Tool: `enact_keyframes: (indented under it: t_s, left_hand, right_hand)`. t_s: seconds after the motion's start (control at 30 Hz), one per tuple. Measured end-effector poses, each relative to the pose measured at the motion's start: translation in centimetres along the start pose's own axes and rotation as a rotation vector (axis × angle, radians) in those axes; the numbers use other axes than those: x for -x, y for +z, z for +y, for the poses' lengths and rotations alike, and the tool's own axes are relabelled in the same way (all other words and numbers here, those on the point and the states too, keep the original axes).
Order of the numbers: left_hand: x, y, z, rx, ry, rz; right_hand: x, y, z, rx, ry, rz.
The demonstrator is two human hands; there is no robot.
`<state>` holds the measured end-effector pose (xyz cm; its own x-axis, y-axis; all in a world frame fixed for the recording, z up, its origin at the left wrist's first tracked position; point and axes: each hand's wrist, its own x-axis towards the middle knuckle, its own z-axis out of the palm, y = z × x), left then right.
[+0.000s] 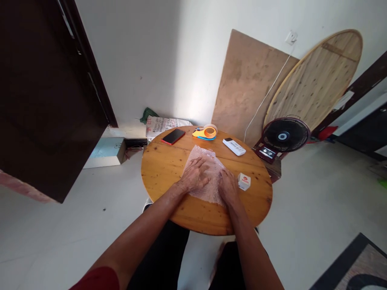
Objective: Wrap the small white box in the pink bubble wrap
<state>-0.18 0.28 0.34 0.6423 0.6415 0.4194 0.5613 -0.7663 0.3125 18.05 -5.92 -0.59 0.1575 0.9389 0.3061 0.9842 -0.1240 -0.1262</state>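
Note:
A sheet of pinkish, clear bubble wrap (208, 189) lies on the round wooden table (163, 169) in front of me. My left hand (195, 177) rests on it palm down, with fingers spread over its middle. Along the right edge of the wrap lies my right hand (229, 187), its fingers stretched forward and touching the sheet. Whether anything sits under the wrap cannot be made out. Just right of my right hand stands a small white box (244, 181) with red print.
Toward the table's far side are a phone with a red edge (173, 136), an orange and blue tape dispenser (206, 132) and a white oblong device (234, 146). A round black fan (284, 135) stands beyond the table's right edge. Boards (250, 80) lean against the wall.

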Motion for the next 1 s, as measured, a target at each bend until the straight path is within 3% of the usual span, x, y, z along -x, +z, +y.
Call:
enact_keyframes:
  t_s: [0.17,0.47,0.57,0.7,0.77,0.87,1.0]
  left_hand:
    - [0.3,0.4,0.3,-0.005,0.121,-0.161]
    - [0.3,0.7,0.2,-0.025,0.114,-0.153]
    - [0.3,0.5,0.3,-0.026,0.11,-0.157]
    - [0.3,0.4,0.4,-0.015,0.106,-0.157]
    - [0.3,0.4,0.4,-0.008,0.099,-0.164]
    - [0.3,0.5,0.4,0.006,0.09,-0.171]
    - [0.3,0.5,0.3,0.023,0.1,-0.161]
  right_hand:
    - [0.1,0.5,0.4,-0.033,-0.03,0.051]
    - [0.3,1.2,0.8,-0.136,-0.098,0.19]
    - [0.3,0.4,0.5,-0.164,-0.139,0.215]
    - [0.3,-2.4,1.0,-0.166,-0.19,0.224]
    - [0.3,-4.0,2.2,-0.113,-0.164,0.193]
    - [0.4,-5.6,4.8,-0.028,-0.066,0.045]
    - [0.8,-5.6,8.2,-0.073,0.039,-0.143]
